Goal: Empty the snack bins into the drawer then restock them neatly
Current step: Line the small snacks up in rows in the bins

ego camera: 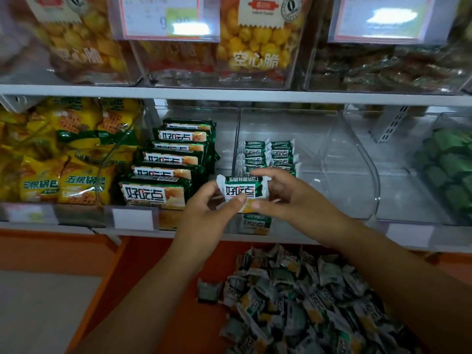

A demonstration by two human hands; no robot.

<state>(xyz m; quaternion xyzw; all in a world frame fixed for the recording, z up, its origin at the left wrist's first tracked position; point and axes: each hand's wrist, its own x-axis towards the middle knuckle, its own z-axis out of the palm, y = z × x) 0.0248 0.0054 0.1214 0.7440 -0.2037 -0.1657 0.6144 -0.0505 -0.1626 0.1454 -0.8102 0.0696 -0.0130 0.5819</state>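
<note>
Many small packets [301,300] lie in a loose heap in the orange drawer [158,272] nearest to the camera, under the shelf. I judge that they were emptied here so that they can be taken one by one. One grey packet [208,290] lies apart, just left of the heap.

Above the heap, both hands hold one packet [245,190] between them. The left hand [212,203] pinches its left end, with the thumb on the front. The right hand [283,192] is closed on its right end, fingers over the top edge. The packet is upright and its label faces the camera, probably so that it goes in the same way as the others. It is at the front lip of the clear bin [306,159], not yet inside.

In this bin, two short rows [269,154] of the same packets stand at the left side, against the wall. A row needs a wall to lean on, so the filling begins there. The rest of the bin is bare, so the restocking seems to be at an early stage. One more packet [256,223] shows behind the front panel, below the hands.

In the next bin to the left, bigger green packs [168,164] stand in a neat file from front to back. Farther left are yellow bags [63,154], and far right are green sweets [449,164]. On the upper shelf [229,94], bins hold bags of yellow puffs [255,39].
</note>
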